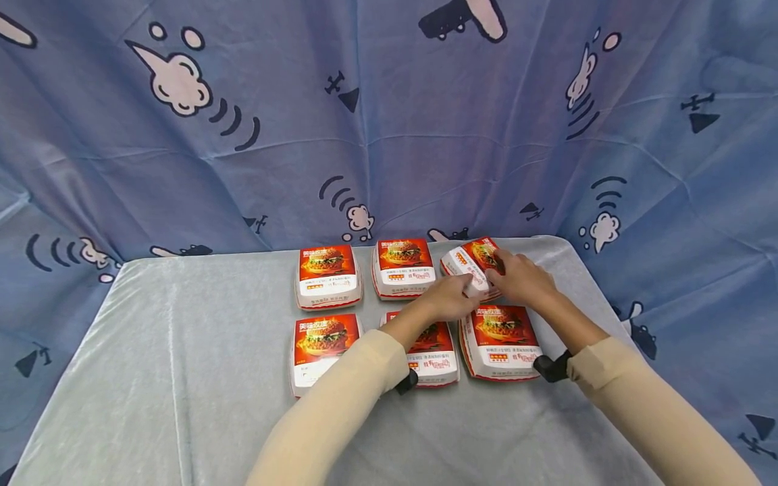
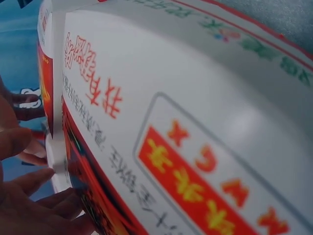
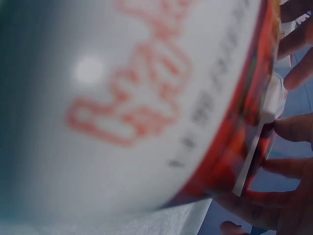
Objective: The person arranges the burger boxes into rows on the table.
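Observation:
A burger box (image 1: 477, 266) at the back right sits turned askew, its lid printed with a red burger picture. My left hand (image 1: 450, 298) holds its front edge near the front left corner, thumb uppermost. From the other side my right hand (image 1: 524, 278) grips its right edge, fingers over the lid. The right wrist view has the fingers (image 3: 293, 169) against the box's edge. In the left wrist view the left fingers (image 2: 36, 196) reach past a large, close burger box (image 2: 195, 98), which hides part of the far box.
Two more burger boxes, back left (image 1: 328, 277) and back middle (image 1: 404, 268), stand in the same row. Three stand in front: left (image 1: 322, 347), middle (image 1: 434, 361), partly under my left forearm, and right (image 1: 501, 341). A grey cloth covers the table (image 1: 134, 378); a blue patterned curtain (image 1: 292, 88) hangs behind.

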